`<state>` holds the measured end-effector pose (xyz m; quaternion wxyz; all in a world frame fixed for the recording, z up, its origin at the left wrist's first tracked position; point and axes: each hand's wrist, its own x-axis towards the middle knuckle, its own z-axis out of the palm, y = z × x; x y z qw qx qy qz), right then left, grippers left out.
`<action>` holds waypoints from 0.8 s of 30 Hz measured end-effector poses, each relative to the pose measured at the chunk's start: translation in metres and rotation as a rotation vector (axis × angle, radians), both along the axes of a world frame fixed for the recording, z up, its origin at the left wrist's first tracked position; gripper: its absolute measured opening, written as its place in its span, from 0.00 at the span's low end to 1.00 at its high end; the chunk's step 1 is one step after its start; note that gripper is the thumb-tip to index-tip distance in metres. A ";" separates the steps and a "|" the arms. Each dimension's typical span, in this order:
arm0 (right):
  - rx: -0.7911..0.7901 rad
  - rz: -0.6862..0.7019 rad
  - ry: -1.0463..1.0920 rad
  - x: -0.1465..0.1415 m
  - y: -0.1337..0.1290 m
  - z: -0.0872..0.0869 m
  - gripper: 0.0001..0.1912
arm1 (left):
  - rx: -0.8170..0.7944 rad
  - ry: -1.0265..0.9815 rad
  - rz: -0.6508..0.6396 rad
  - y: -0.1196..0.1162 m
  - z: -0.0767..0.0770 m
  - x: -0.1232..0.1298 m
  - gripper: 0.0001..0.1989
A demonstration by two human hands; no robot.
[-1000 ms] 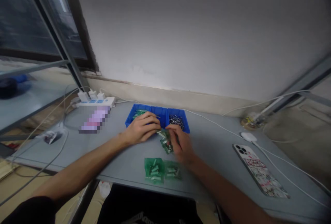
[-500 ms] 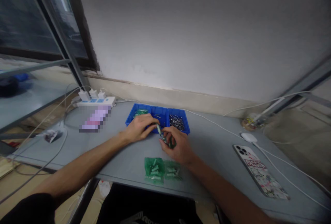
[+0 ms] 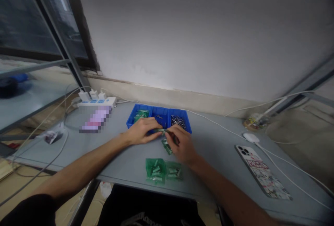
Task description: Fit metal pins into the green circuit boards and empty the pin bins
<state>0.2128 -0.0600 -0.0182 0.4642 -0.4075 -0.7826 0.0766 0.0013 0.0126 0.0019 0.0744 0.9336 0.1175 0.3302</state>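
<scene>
Wall (image 3: 203, 38): dim grey, softly brightest mid-height beyond grip, falls off twd top & far R
Window (image 3: 62, 20): far L of grip, murky, white glare spot up top
Bench (image 3: 214, 149): low diffuse light, faint soft shadow just R of grip
L hand (image 3: 143, 130), R hand (image 3: 182, 144): edges soft, slt blur
Green packet (image 3: 166, 146) at grip: fine detail smeared
Lilac slab (image 3: 96, 118), L of grip: pixelated
Edges, far from grip: wide-angle stretch, dark top R corner

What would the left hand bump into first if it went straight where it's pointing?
Most likely the right hand. The left hand points across toward it, with just the small green packet at their fingertips in between. Depth is hard to judge, so that's a guess.
</scene>
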 end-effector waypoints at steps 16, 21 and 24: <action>-0.007 -0.021 -0.021 -0.005 0.002 -0.005 0.01 | -0.031 0.021 -0.006 -0.003 -0.002 0.004 0.08; -0.037 -0.032 0.014 -0.005 0.000 -0.011 0.08 | -0.056 0.019 0.002 -0.004 -0.004 0.005 0.09; -0.049 -0.015 0.074 -0.006 -0.001 -0.017 0.14 | -0.088 0.015 0.019 -0.004 -0.006 0.004 0.09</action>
